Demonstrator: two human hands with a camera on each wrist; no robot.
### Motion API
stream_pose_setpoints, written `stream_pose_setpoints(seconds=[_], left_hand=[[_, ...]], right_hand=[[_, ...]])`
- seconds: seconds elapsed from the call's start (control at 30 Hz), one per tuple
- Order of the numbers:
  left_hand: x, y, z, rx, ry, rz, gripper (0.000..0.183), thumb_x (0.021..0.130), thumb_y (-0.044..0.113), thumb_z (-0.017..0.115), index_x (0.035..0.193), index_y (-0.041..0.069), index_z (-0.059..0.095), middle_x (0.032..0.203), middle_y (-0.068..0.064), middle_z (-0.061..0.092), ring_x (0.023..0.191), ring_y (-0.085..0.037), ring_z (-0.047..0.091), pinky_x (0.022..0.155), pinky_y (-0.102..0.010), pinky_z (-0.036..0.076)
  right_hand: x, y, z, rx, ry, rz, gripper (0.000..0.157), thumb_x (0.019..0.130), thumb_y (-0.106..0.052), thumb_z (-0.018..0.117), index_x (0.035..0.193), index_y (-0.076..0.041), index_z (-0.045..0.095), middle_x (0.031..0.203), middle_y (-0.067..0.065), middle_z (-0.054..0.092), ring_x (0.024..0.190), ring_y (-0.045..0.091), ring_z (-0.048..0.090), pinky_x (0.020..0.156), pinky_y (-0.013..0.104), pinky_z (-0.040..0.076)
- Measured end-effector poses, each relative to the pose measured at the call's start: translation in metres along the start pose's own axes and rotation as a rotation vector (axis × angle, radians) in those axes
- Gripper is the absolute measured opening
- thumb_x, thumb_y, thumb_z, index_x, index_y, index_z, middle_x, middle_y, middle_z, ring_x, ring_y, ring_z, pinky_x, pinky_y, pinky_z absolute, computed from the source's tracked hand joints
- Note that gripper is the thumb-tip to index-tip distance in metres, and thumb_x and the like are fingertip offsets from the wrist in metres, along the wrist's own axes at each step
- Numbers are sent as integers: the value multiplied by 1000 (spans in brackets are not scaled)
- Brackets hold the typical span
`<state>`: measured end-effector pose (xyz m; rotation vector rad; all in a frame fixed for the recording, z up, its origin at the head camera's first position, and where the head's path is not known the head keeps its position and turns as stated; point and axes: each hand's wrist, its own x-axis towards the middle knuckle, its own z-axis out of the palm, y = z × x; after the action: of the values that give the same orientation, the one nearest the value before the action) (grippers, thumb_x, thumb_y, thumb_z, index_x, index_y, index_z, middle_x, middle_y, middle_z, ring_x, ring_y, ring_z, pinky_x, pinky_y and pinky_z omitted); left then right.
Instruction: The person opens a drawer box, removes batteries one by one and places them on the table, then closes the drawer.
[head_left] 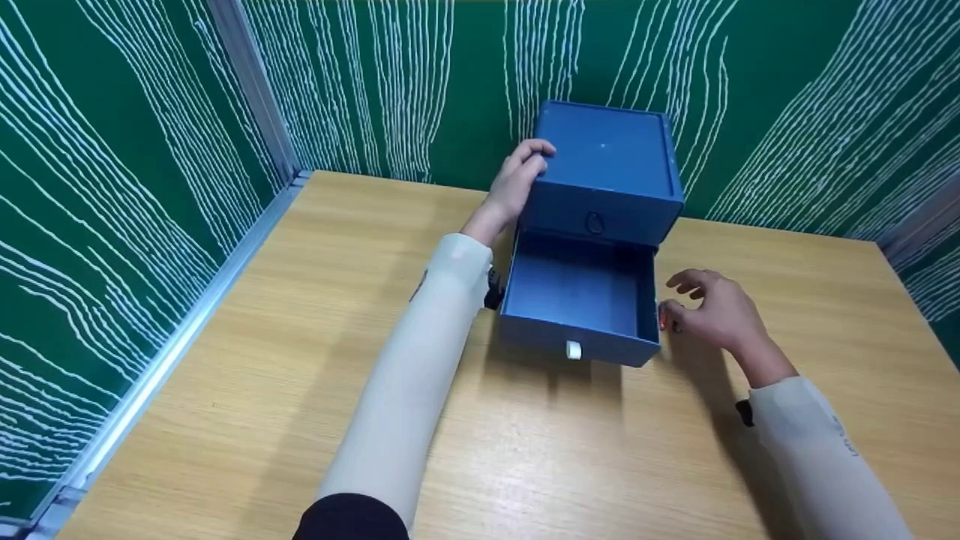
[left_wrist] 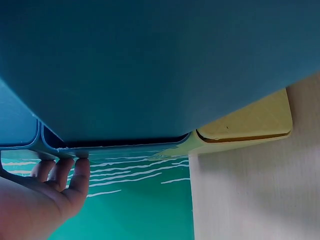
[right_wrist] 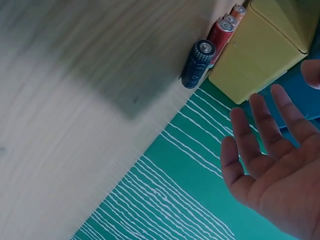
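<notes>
A blue drawer cabinet (head_left: 604,150) stands at the back of the table. Its upper drawer (head_left: 562,208), with a dark ring pull, is closed. Below it, a blue drawer (head_left: 574,289) with a white knob (head_left: 574,350) is pulled out, its visible floor bare. My left hand (head_left: 517,180) rests against the cabinet's left side, fingertips at the top edge. Beside the open drawer's right wall, my right hand (head_left: 720,307) holds nothing, its fingers loosely bent and apart. Upright by the cabinet are a dark battery (right_wrist: 198,64), a red battery (right_wrist: 220,37) and smaller batteries (right_wrist: 238,12).
The cabinet's lowest part is a yellow drawer (right_wrist: 257,55), hidden under the open drawer in the head view. Green walls (head_left: 480,82) with white lines stand behind and at the sides. The wooden table (head_left: 337,300) extends left, right and in front.
</notes>
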<state>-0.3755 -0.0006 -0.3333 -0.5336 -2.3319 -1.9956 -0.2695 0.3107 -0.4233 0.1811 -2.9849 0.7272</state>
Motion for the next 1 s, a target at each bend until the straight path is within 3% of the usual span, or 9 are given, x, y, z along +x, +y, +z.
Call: stream_pose_setpoints(seconds=[0.47, 0.77, 1.0], left_hand=[[1, -3, 0, -7, 3, 3, 25, 87, 20, 36, 106, 24, 50, 122, 7, 40, 111, -11, 33, 90, -30, 28], [-14, 16, -2, -27, -5, -7, 28, 87, 16, 34, 110, 15, 49, 124, 4, 39, 112, -12, 33, 91, -28, 27], [-17, 21, -1, -7, -3, -22, 29, 87, 17, 33, 112, 15, 48, 126, 3, 38, 113, -12, 32, 92, -28, 26]], right_hand=[[-15, -19, -13, 86, 75, -26, 33, 79, -42, 55, 104, -20, 56, 101, 9, 59, 92, 28, 53, 74, 47, 44], [-22, -27, -22, 97, 148, -84, 24, 79, -36, 57, 99, -21, 58, 92, 5, 62, 82, 23, 58, 68, 40, 45], [-25, -31, -25, 103, 148, -99, 27, 79, -37, 58, 100, -21, 58, 92, 5, 62, 81, 23, 58, 67, 42, 46]])
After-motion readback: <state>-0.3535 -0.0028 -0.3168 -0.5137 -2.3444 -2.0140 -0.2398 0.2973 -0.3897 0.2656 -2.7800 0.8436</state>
